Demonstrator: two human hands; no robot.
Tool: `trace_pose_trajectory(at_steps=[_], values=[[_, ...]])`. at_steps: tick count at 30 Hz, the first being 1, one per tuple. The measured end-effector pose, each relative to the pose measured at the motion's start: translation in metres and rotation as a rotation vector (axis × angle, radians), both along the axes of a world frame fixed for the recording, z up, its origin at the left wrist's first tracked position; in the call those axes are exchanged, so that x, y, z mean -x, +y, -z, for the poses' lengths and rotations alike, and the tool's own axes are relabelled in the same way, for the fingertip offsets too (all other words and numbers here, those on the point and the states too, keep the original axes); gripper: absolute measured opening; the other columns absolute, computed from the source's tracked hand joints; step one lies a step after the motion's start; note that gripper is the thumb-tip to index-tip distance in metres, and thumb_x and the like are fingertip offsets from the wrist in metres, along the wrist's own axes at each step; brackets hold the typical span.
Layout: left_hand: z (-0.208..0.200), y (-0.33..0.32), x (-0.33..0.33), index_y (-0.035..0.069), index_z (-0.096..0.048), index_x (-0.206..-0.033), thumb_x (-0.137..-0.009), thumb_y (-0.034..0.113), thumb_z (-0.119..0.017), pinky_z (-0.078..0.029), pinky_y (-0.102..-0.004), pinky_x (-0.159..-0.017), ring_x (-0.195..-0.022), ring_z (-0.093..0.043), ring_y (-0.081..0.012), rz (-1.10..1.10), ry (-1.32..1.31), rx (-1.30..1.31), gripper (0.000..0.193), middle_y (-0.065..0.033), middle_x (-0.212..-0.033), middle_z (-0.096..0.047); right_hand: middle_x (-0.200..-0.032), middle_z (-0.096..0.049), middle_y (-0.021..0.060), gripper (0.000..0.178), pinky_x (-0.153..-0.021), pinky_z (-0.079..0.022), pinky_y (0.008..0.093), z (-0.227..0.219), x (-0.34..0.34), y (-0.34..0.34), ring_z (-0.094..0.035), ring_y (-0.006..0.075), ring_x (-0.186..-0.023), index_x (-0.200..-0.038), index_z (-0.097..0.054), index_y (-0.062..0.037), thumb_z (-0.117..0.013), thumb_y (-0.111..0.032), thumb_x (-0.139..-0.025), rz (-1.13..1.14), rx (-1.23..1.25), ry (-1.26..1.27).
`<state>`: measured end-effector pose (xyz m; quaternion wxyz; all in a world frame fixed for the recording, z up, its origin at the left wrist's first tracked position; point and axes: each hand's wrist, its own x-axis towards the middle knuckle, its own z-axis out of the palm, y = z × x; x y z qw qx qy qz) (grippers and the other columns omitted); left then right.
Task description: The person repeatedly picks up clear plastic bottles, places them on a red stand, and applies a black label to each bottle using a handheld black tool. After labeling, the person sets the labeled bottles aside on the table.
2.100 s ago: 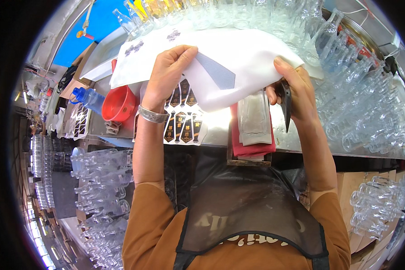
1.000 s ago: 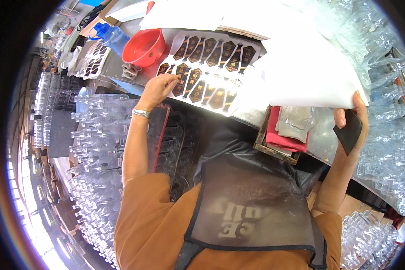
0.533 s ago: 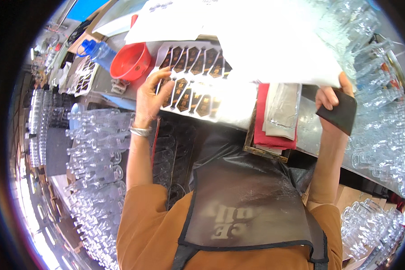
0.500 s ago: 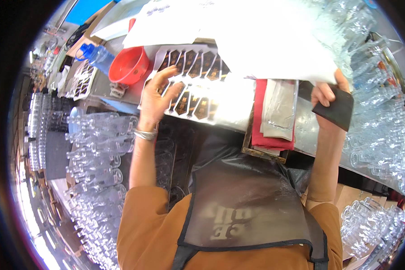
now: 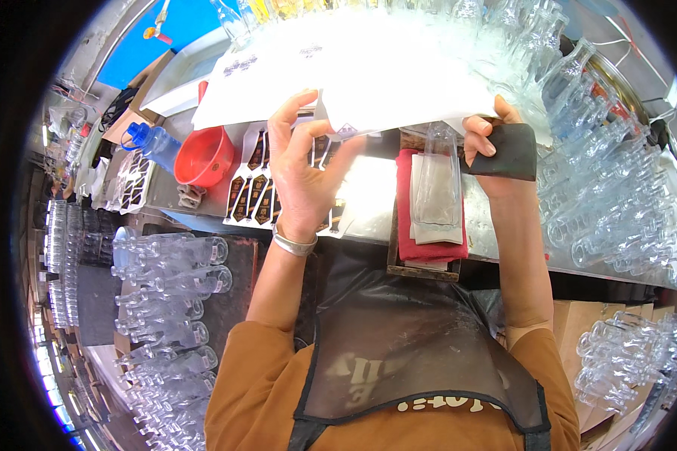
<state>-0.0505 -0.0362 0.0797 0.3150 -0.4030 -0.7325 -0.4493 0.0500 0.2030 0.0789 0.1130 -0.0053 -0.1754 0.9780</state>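
Observation:
My left hand [image 5: 302,169] is raised at the near edge of a bright white sheet [image 5: 368,83], its fingers and thumb spread. The thumb is blurred, and I cannot tell whether the fingertips touch the paper. My right hand [image 5: 489,146] grips a flat black rectangular pad [image 5: 510,152] next to the sheet's right corner. Below my left hand lies a decal sheet [image 5: 252,188] with dark tie-shaped prints, partly hidden by hand and paper. Between my hands, a clear glass bottle [image 5: 438,180] lies on folded pale and red cloths [image 5: 406,203] on a wooden stand [image 5: 421,272].
A red bowl [image 5: 203,156] and a blue water bottle [image 5: 154,144] stand at the left. Rows of clear glass bottles crowd the right of the table [image 5: 594,203] and the lower left [image 5: 165,301]. More glassware [image 5: 632,357] sits by cardboard at the lower right.
My left hand has moved right, off the decal sheet to the white sheet's edge. My right hand, still holding the black pad, is further left. The whole view has shifted somewhat.

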Motion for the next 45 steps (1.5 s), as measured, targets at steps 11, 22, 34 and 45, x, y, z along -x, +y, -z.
trace_pose_trajectory(at_steps=[11,22,34,45], values=[[-0.016,-0.009,-0.004,-0.001,-0.07,-0.099,-0.093,0.001,-0.064,-0.048,-0.0279,-0.088,-0.103,-0.06,-0.0152,0.184,-0.568,-0.316,0.009,-0.0105,-0.121,-0.064,-0.063,-0.062,0.0127,0.042,-0.048,-0.039,0.0301,-0.041,-0.031,0.006,-0.048,0.0147,-0.048,-0.091,-0.057,-0.0011,-0.045,-0.04,-0.103,0.243,-0.553,-0.08],[-0.004,-0.013,0.025,0.003,-0.066,-0.107,-0.104,0.021,-0.056,-0.042,-0.0143,-0.061,-0.072,-0.052,0.0004,0.196,-0.743,-0.457,0.02,-0.0018,-0.103,-0.068,-0.074,-0.07,0.0182,0.023,-0.053,-0.052,0.031,-0.197,-0.181,0.206,-0.065,0.0244,-0.06,-0.1,-0.063,-0.0001,-0.06,-0.022,-0.094,1.136,-0.872,0.053],[-0.008,0.027,-0.01,-0.002,-0.071,-0.1,-0.1,0.016,-0.062,-0.044,-0.0194,-0.064,-0.071,-0.053,-0.0049,0.165,-0.872,-0.172,0.02,0.0022,-0.082,-0.063,-0.111,-0.072,0.0157,0.044,-0.043,-0.042,0.0183,-0.192,-0.285,0.371,-0.064,0.0137,-0.067,-0.119,-0.06,-0.0044,-0.056,-0.043,-0.099,0.939,-1.077,-0.471],[-0.028,0.076,-0.037,-0.004,-0.069,-0.117,-0.105,0.031,-0.052,-0.053,-0.0247,-0.08,-0.09,-0.069,-0.013,0.447,-0.957,-0.191,0.041,-0.0099,-0.101,-0.074,-0.106,-0.058,0.0066,0.033,-0.054,-0.051,0.0314,-0.033,-0.041,-0.021,-0.064,0.0215,-0.066,-0.092,-0.057,-0.0061,-0.082,-0.021,-0.076,0.974,-2.154,0.037]])
